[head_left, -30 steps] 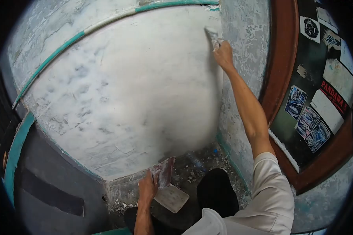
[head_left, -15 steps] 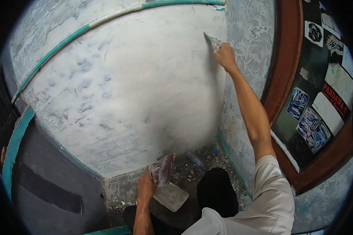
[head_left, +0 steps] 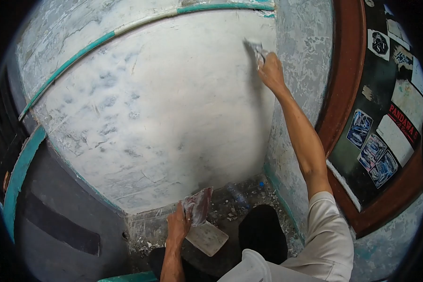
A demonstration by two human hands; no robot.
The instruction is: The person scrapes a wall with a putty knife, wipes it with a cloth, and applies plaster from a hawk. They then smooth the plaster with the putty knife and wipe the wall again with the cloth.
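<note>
My right hand (head_left: 270, 70) is closed around the handle of a putty knife (head_left: 255, 47), whose blade rests against the upper right part of the white-coated wall (head_left: 188, 89). Low in the middle, my left hand (head_left: 177, 224) grips a reddish-brown flat plate (head_left: 199, 206) smeared with white paste, held tilted. Just below that plate lies a shallow rectangular tray (head_left: 207, 238) with pale residue. Bluish-grey patches show through the coat on the wall's left side.
A teal and white pipe (head_left: 87, 49) curves along the wall top. A plastic bottle (head_left: 237, 195) and debris lie on the floor at the wall's foot. A brown wooden frame (head_left: 344, 70) with a stickered dark panel (head_left: 378, 108) stands at right.
The putty knife's blade has turned slightly against the wall, with my right hand almost in the same place. The whole view has shifted a little, and my left hand still holds the plate.
</note>
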